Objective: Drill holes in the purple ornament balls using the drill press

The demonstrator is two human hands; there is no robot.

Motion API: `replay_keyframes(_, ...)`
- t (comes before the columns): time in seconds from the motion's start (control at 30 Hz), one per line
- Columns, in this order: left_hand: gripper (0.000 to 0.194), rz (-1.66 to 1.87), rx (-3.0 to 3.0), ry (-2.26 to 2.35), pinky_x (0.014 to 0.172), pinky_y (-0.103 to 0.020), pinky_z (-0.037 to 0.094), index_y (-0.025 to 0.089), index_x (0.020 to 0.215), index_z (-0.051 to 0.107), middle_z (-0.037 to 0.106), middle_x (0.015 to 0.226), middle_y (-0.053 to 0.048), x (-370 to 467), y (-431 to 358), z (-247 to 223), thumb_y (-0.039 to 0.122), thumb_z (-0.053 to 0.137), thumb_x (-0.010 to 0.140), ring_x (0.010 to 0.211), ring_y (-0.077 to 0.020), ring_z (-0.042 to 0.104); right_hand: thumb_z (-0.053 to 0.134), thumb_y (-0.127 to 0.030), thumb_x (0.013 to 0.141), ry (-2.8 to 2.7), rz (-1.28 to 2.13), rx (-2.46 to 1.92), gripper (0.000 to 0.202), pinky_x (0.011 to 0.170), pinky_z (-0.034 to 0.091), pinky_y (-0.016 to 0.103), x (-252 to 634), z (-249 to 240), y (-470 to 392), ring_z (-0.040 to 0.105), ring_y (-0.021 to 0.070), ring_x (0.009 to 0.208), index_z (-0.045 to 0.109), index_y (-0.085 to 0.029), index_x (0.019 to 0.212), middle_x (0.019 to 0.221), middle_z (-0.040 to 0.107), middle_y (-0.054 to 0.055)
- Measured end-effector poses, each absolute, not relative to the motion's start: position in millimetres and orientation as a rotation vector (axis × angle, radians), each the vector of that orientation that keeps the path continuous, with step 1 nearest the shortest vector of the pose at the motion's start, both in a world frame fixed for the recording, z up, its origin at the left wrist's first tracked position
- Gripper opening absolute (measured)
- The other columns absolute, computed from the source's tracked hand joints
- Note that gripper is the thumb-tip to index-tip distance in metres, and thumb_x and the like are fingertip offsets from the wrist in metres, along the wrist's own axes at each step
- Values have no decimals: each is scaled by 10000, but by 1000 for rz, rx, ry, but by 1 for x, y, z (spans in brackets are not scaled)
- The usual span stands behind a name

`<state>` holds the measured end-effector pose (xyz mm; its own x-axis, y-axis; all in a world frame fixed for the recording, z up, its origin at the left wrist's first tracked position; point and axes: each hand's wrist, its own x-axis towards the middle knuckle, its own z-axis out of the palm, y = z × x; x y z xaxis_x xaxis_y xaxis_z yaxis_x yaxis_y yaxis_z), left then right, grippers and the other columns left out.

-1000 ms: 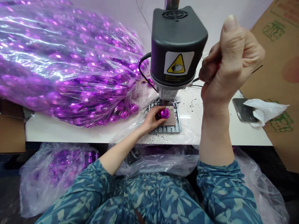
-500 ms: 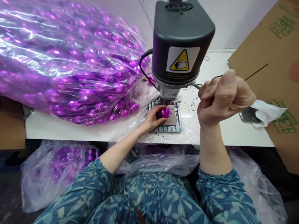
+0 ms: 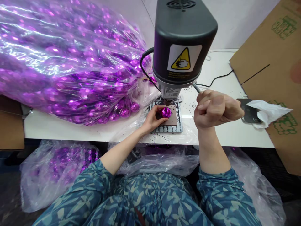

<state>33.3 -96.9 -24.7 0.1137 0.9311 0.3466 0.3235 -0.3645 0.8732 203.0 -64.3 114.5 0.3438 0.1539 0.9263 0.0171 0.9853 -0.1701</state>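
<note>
Under the tip of a black drill press point(image 3: 184, 40), a shiny purple faceted ball point(image 3: 166, 113) rests on a brown board point(image 3: 173, 117). My left hand point(image 3: 152, 118) holds that ball from its left side, between thumb and fingers. My right hand point(image 3: 217, 110) is wrapped round the end of the press's metal lever point(image 3: 196, 88), to the right of the machine. The drill's tip meets the top of the ball.
A large clear bag of purple balls point(image 3: 70, 62) fills the left of the white table point(image 3: 70, 128). Dark chips lie round the press base point(image 3: 180, 127). A phone point(image 3: 249, 114), crumpled tissue point(image 3: 268, 110) and cardboard box point(image 3: 270, 62) stand right.
My right hand has come down and a little left with the lever. The drill's tip is lower, at the ball. My left hand has hardly moved.
</note>
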Motion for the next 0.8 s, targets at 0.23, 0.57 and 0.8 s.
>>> replay_keyframes(0.23, 521, 1283, 1744, 1205, 977, -423, 605, 186, 1240, 606, 729, 1234, -115, 34, -96, -27, 240, 897, 811, 1108, -251, 732, 543, -154, 947, -1288, 28, -17, 442, 366, 270, 184, 203, 111, -59, 326, 5, 333, 365, -156, 542, 426, 329, -76)
replay_keyframes(0.57, 524, 1302, 1797, 1234, 955, -411, 605, 194, 1222, 609, 724, 1206, -101, 35, -94, -31, 248, 908, 795, 1087, -245, 725, 613, -227, 954, -1195, 177, -178, 492, 319, 215, 214, 198, 137, -64, 356, 27, 328, 384, -180, 521, 414, 376, -83)
replay_keyframes(0.8, 406, 1130, 1986, 1353, 795, -337, 564, 204, 1107, 609, 700, 1040, -58, 22, -144, 3, 326, 850, 803, 914, -213, 673, 731, -541, 742, -1214, 469, -426, 494, 366, 212, 265, 193, 194, -56, 308, 37, 325, 477, -187, 509, 420, 408, -73)
